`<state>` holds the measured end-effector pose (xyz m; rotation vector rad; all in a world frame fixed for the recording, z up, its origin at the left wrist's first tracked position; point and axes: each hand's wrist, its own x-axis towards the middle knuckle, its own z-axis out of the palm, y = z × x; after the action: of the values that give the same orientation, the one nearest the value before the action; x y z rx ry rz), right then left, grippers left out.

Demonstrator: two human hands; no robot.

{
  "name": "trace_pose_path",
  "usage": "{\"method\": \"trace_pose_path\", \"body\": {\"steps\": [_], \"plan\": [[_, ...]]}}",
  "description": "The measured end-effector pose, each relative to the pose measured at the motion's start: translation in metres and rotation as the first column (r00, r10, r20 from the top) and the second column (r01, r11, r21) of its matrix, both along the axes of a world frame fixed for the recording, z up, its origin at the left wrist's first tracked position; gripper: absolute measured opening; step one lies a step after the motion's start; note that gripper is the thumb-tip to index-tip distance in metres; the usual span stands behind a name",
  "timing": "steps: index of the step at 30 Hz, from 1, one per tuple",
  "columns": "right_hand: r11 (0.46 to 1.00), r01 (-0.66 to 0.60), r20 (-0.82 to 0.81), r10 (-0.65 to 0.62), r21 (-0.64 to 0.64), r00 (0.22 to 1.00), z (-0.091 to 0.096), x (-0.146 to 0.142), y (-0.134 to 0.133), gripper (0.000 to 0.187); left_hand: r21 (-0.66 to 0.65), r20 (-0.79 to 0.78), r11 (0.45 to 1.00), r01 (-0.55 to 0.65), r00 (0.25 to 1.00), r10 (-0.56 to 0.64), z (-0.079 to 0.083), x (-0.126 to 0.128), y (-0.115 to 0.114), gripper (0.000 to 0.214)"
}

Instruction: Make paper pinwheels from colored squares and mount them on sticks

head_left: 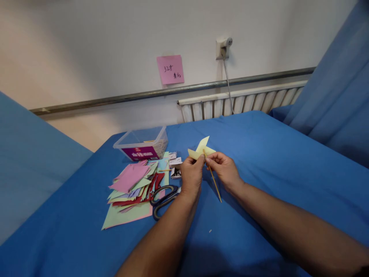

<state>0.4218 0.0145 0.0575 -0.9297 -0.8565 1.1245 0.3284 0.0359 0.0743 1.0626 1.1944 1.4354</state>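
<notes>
Both hands meet above the blue tabletop. My left hand is closed, pinching the lower edge of a folded pale yellow paper pinwheel. My right hand is closed too, its fingertips at the pinwheel's centre and on the top of a thin wooden stick that slants down toward me. The stick's upper end lies against the paper. The pinwheel's pointed flaps stick up above my fingers.
Left of my hands lies a pile of coloured paper pieces with black-handled scissors beside it. A small open box of pins and a clear plastic tub sit behind. A radiator and a wall run along the back.
</notes>
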Motion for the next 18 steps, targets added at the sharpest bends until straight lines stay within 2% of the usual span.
{"method": "trace_pose_path", "body": {"steps": [18], "plan": [[1.0,-0.009,-0.024,0.009,-0.009,1.0,0.0025,0.0005,-0.0019,0.03,-0.003,0.011,1.0,0.016,1.0,-0.016,-0.0049,-0.001,0.003,0.027]]}}
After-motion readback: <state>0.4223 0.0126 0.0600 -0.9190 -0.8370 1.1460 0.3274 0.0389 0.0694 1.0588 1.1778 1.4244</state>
